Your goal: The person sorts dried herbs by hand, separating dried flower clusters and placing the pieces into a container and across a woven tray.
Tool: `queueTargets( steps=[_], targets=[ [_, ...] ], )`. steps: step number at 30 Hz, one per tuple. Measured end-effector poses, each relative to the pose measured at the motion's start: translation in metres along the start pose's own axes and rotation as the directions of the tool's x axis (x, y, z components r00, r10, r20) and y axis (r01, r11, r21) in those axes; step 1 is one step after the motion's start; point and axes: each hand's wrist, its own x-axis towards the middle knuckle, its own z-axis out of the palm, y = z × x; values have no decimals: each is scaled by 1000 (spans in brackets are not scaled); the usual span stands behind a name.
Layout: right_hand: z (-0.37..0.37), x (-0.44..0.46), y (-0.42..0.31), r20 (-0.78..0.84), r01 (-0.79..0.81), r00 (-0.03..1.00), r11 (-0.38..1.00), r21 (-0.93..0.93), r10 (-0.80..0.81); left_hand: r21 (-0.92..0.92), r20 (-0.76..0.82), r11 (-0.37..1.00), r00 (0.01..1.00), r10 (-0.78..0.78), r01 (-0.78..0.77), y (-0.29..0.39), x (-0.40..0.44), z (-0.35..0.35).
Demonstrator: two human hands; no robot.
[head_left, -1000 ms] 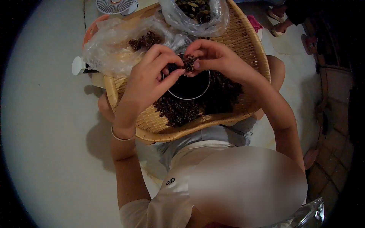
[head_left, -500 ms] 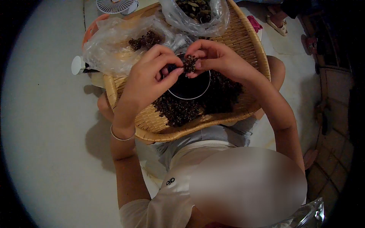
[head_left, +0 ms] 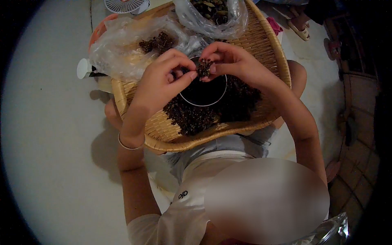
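My right hand [head_left: 229,61] pinches a small cluster of dried dark berries or seed heads [head_left: 204,68] between thumb and fingers. At the cluster's left side, my left hand [head_left: 165,77] is closed, its thumb and fingertip pressed together. Something dark shows within its curled fingers; I cannot make out its kind. Both hands are over a round white-rimmed bowl [head_left: 203,106] with a dark inside. Loose dark clusters [head_left: 192,120] lie around the bowl in a woven basket tray [head_left: 261,28], which rests across my lap.
A clear plastic bag [head_left: 114,53] with more brown clusters lies at the tray's left. Another clear bag [head_left: 237,22] at the back holds dried leafy pieces. A small fan [head_left: 122,5] and a white-lidded container [head_left: 84,68] stand beyond the tray. Another person's sandalled foot [head_left: 300,29] is at upper right.
My left thumb and fingertip have shifted slightly at the cluster's side. The cluster stays in my right fingers above the bowl.
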Motion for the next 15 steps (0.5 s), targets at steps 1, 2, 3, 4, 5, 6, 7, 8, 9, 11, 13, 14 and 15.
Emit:
queueTargets(
  steps=[1, 2, 3, 4, 5, 6, 7, 8, 9, 11, 13, 14, 15],
  targets=[
    [0, 0, 0, -2, -2, 1000, 1000, -8, 2, -23, 9, 1000, 1000, -21, 22, -1, 0, 0],
    [0, 0, 1, -5, -4, 1000, 1000, -16, 4, -23, 9, 999, 1000, -22, 22, -2, 0, 1],
    [0, 0, 1, -4, -5, 1000, 1000, -16, 5, -111, 16, 992, 998, -55, 57, -3, -1, 2],
    [0, 1, 1, -6, -5, 1000, 1000, -9, 5, -198, 26, 976, 996, -88, 91, -3, -1, 2],
    [0, 1, 1, -8, -5, 1000, 1000, -2, 5, -197, 25, 976, 996, -89, 92, -3, 0, 2],
    [-1, 1, 2, -7, -5, 1000, 1000, 1, 5, -218, 46, 969, 993, -113, 120, -3, 0, 2],
    [-2, 1, 3, 5, -2, 1000, 1000, 19, 2, -239, 66, 960, 989, -135, 147, -2, 0, 2],
    [-3, 2, 4, 17, 1, 1000, 999, 36, -1, -239, 66, 960, 989, -135, 147, -2, 1, 2],
    [-3, 1, 3, 17, 1, 1000, 999, 36, -1, -257, 72, 954, 988, -139, 153, -2, 1, 3],
    [-2, 1, 3, 14, -6, 1000, 999, 38, 5, -276, 77, 948, 987, -141, 157, -2, 1, 3],
    [-2, 1, 3, 13, -1, 1000, 999, 32, 0, -320, 112, 924, 977, -184, 210, -1, 1, 3],
    [-2, 1, 3, 12, 4, 1000, 1000, 26, -5, -320, 112, 924, 977, -184, 210, -1, 1, 4],
    [-2, 1, 3, 12, 4, 1000, 1000, 26, -4, -322, 108, 921, 975, -193, 218, -1, 1, 4]
  ],
)
